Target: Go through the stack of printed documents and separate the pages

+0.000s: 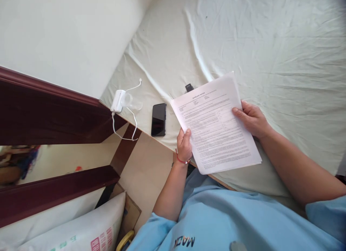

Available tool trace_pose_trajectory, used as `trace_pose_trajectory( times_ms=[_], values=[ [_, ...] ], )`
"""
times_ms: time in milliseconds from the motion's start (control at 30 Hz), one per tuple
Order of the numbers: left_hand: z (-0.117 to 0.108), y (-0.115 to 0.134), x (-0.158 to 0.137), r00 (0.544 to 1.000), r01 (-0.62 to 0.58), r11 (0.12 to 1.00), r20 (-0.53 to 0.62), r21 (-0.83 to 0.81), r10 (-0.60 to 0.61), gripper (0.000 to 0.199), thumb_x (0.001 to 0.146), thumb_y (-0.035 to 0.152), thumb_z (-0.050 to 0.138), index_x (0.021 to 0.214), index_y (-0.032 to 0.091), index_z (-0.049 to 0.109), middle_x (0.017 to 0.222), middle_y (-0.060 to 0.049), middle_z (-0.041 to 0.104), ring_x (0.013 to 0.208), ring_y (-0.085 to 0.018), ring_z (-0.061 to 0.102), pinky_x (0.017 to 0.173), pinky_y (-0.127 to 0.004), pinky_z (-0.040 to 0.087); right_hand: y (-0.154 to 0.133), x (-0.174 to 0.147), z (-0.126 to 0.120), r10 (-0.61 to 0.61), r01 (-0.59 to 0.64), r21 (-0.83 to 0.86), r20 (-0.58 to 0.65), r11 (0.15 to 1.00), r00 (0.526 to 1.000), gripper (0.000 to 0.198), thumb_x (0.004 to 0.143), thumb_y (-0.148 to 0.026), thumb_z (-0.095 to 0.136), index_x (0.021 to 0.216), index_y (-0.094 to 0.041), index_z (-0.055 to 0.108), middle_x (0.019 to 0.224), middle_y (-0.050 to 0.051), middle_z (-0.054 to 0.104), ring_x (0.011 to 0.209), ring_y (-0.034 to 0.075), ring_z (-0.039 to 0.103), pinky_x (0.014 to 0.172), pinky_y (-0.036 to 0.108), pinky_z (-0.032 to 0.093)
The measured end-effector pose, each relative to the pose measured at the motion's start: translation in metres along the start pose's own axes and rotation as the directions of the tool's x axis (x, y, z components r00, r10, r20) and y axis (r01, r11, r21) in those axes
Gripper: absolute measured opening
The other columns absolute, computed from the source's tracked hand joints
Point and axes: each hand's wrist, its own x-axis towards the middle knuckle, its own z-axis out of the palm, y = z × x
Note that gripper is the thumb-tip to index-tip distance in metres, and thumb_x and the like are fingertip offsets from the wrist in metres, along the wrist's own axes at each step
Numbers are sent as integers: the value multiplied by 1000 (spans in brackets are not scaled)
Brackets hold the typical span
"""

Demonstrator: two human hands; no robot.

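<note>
Printed paper stack (217, 130), top pg headed "OVERLEAF NOTES", sits betw 2 hands, above/at cloth edge nearest the body; can't tell if its underside touches. L hand (184, 144) pinches lower L edge, thumb on top; R hand (251, 117) pinches R edge higher up, thumb on top, fingers mostly hidden behind.

Risks (my call): sheets could slide/fan out, since only the 2 side edges are pinched & the corner below R grip looks uneven. Lower edge overhangs the body side, so if L grip slackens, loose pgs could drop to the lap. Black stick-like item (189, 87), just past the stack's far edge & partly covered, could get knocked if the stack swings. Smartphone (158, 119), L of L grip & near the edge, could go over w/ an elbow bump. White cable (133, 117), farther L, loops past the edge; a snag could drag down the white adapter block (116, 101).

Counts: 1 stack (>1 sheet, exact no. unclear), 2 hands, 1 red bracelet (181, 158) below L grip, 1 black item, 1 phone, 1 block, 1 clear plastic cup (135, 102) beside it, cable 1 or 2 (unclear), 1 pale cloth (283, 45) under/around.
</note>
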Motion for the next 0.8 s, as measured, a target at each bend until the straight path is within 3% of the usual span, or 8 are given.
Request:
trace_pose_trajectory(
  times_ms=[400,800],
  values=[
    [3,-2,0,999,-37,999,0,19,37,50,98,60,66,130,22,73,134,-11,77,134,-29,68,118,-45,51,-2,-1,2,24,-23,28,-1,999,1000,47,91,-62,74,123,-28,75,102,6,81,90,30,78,73,44,66],
    [3,0,-1,999,-29,1000,-22,8,29,50,99,59,65,132,22,73,134,-11,77,139,-29,65,122,-46,48,-4,-2,2,15,-15,-7,-14,1000,1000,48,91,-66,73,119,-28,76,101,6,79,84,27,75,67,41,64]
  ],
)
